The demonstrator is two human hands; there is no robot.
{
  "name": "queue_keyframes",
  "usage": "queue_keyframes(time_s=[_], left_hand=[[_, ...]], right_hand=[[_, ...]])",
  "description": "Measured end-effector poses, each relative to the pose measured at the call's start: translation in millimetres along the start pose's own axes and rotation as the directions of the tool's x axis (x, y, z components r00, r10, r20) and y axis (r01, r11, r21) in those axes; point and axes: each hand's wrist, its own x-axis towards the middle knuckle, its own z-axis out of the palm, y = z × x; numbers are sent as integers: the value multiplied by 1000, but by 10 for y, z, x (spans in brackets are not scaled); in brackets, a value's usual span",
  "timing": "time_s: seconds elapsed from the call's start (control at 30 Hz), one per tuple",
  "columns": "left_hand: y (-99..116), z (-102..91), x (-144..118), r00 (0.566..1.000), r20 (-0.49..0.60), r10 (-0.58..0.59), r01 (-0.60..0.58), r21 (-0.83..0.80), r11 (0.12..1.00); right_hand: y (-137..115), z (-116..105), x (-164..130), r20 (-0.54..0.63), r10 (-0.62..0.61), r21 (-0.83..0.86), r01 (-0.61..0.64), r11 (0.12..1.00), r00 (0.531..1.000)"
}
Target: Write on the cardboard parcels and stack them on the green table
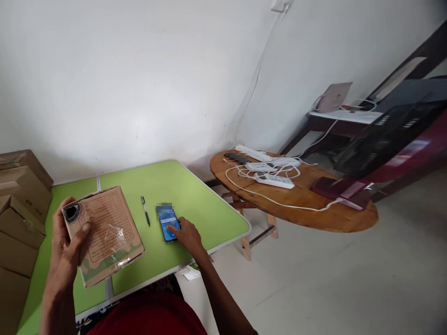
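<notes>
My left hand (68, 249) grips a brown cardboard box (110, 223) by its left side, thumb across the printed face. The box is tilted above the green folding table (195, 195); it has a dark hole in one corner, clear tape and a green camouflage band. At the table's near right part, my right hand (187, 235) grasps a smartphone (170, 229) by its right edge, the thumb lying over the lit blue screen. Its other fingers are mostly hidden. Between box and phone lies a pen (145, 211) with a dark end.
Several cardboard boxes (24, 200) are stacked at the left. To the right stands an oval wooden table (303, 204) with white power strips (275, 179), tangled cables and a dark red monitor base (340, 191). A white wall (122, 93) rises behind the green table.
</notes>
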Motion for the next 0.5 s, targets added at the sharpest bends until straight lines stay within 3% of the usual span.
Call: queue_keyframes(time_s=[0.23,0.3,0.37,0.4,0.43,0.5], left_hand=[[-83,-47,-70,1000,24,7,-7,11,1000],[-79,-44,-83,999,36,-9,9,25,1000],[-52,-28,-101,999,32,-7,6,42,999],[-35,-24,-119,1000,26,-3,2,52,999],[-20,-32,-143,1000,17,0,-1,60,998],[-17,-118,-212,1000,-13,-12,13,76,997]], right_hand=[[-122,-84,-181,-61,-32,-178,20,984,998],[-224,-26,-273,-35,-98,-23,97,995,995],[-372,110,-429,189,-183,311,118,943,965],[-460,205,-528,371,-250,489,40,872,894],[-553,313,-635,564,-324,596,-103,796,759],[-746,548,-844,769,-509,638,-409,653,387]])
